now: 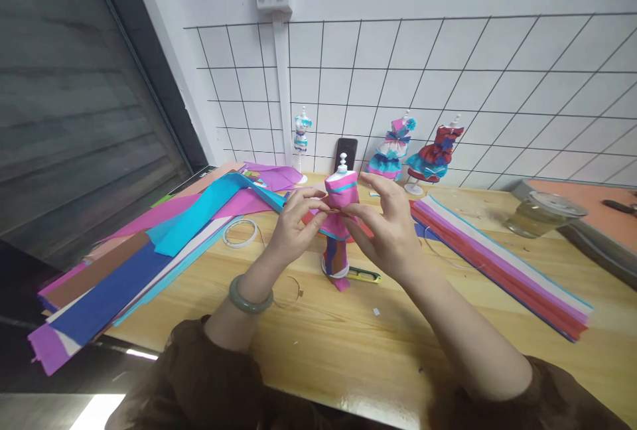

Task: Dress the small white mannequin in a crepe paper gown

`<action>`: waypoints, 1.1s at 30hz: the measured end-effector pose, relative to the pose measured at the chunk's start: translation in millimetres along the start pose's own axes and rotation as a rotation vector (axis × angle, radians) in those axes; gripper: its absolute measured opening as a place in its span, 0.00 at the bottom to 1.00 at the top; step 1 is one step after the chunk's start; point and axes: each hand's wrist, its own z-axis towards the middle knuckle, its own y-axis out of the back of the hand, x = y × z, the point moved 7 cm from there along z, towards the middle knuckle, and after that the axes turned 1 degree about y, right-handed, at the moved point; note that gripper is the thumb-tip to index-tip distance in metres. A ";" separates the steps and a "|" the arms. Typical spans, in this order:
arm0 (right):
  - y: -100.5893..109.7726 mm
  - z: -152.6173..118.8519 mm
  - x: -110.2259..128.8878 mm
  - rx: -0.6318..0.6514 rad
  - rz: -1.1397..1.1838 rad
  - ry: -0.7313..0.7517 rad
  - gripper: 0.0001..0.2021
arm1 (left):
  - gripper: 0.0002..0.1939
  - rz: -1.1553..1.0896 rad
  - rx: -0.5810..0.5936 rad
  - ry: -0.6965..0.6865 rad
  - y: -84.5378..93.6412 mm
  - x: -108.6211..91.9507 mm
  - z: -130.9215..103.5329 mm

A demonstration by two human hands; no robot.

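A small dress-form mannequin [342, 181] stands upright on the wooden table, wrapped in pink crepe paper with a blue band and a flared skirt. My left hand [298, 224] is at the left of its waist, thumb and fingers pinched. From the right, my right hand [391, 227] pinches at the same waist, its index finger raised. A thin brown strip [334, 210] runs across the waist between both sets of fingertips. What it is made of is too small to tell. A yellow-green utility knife [365, 275] lies by the mannequin's base.
Crepe paper strips [109, 290] are piled at the left, beside a roll of tape [239, 233]. More layered strips [502, 264] lie right, near a cup of liquid [545, 212]. Dressed mannequins [393, 148] and a phone [346, 153] stand against the grid wall.
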 end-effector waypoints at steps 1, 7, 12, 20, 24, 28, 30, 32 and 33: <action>0.3 -0.6 0.2 -0.009 -0.003 0.002 0.08 | 0.04 -0.001 0.003 0.002 0.0 0.4 -0.6; -1.1 -1.2 1.6 -0.011 -0.013 0.006 0.06 | 0.05 -0.060 0.021 0.031 0.8 3.0 -3.0; -3.2 -1.9 2.2 0.006 0.013 0.002 0.06 | 0.05 -0.157 0.021 0.071 1.6 4.8 -3.4; -3.4 0.8 1.1 0.051 0.140 -0.086 0.04 | 0.06 -0.202 0.060 0.079 0.2 4.1 -2.0; -4.0 0.8 1.2 0.063 0.150 -0.092 0.03 | 0.07 -0.155 0.097 0.035 -2.2 -0.6 -0.7; -5.9 1.3 0.8 0.099 0.148 -0.072 0.03 | 0.07 -0.117 0.118 0.021 -4.2 -3.8 1.1; -6.5 1.7 -0.1 0.115 0.149 -0.065 0.03 | 0.06 -0.100 0.127 0.030 -4.9 -4.3 2.0; -6.9 2.0 -1.4 0.125 0.149 -0.062 0.03 | 0.05 -0.095 0.132 0.044 -5.1 -3.9 2.3; -7.0 2.0 -2.0 0.128 0.148 -0.060 0.03 | 0.05 -0.098 0.133 0.052 -5.3 -3.3 2.3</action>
